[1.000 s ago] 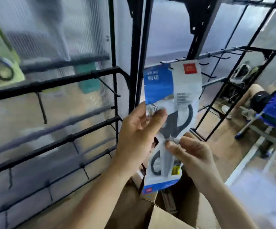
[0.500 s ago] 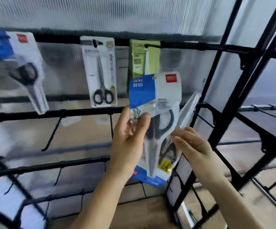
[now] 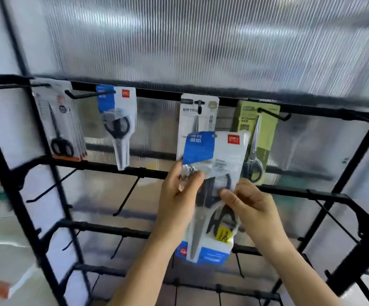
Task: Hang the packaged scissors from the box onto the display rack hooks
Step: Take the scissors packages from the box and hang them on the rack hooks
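Behind, black rack point(image 3: 157, 94), ribbed translucent panel point(image 3: 201, 40)

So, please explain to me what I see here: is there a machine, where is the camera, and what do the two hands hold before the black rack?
There is no machine, only a person's two bare hands. The camera is worn on the person's head. The left hand and the right hand both pinch one scissors pack, held up before a black display rack. Other packs hang on its top row: a grey pack, a blue-and-white pack, a white pack and a green pack. The hooks visible below hold nothing.
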`<state>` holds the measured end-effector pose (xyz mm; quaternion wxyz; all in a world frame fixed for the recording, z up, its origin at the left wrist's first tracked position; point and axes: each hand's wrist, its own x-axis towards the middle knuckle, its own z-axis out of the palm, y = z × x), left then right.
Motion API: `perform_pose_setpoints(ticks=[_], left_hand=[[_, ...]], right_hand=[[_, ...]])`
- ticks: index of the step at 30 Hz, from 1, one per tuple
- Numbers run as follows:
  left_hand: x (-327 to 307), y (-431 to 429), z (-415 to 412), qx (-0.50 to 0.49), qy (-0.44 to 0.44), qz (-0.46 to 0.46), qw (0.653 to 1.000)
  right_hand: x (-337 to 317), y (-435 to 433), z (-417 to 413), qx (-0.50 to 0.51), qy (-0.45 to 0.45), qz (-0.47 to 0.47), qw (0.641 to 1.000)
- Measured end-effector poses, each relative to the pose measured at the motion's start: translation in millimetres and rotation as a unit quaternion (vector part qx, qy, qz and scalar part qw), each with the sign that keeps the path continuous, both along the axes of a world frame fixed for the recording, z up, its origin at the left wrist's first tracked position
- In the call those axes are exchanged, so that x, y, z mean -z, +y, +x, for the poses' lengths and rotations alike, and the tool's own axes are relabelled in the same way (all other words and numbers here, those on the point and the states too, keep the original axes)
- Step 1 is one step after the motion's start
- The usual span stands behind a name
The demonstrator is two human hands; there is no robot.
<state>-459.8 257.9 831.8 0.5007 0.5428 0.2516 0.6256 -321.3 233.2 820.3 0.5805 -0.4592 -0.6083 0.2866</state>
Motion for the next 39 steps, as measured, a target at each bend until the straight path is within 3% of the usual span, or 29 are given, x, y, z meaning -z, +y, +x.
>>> perform_pose_setpoints(ticks=[7, 14, 23, 39], left_hand=[[-11, 22, -20, -0.126, -0.011, 0.005, 0.992], [-21, 34, -69, -0.256, -0.004, 0.093, 0.962], [-52, 74, -170, -0.389, 0.006, 0.103, 0.916], [-52, 102, -191, -0.292, -0.004, 0.149, 0.945]], right_hand=[[4, 25, -20, -0.061, -0.011, -0.014, 0.998], [5, 57, -67, -0.094, -0.024, -0.030, 0.995], [22, 84, -118, -0.036, 0.021, -0.104, 0.994], [23, 74, -146, 0.068, 0.050, -0.130, 0.988]])
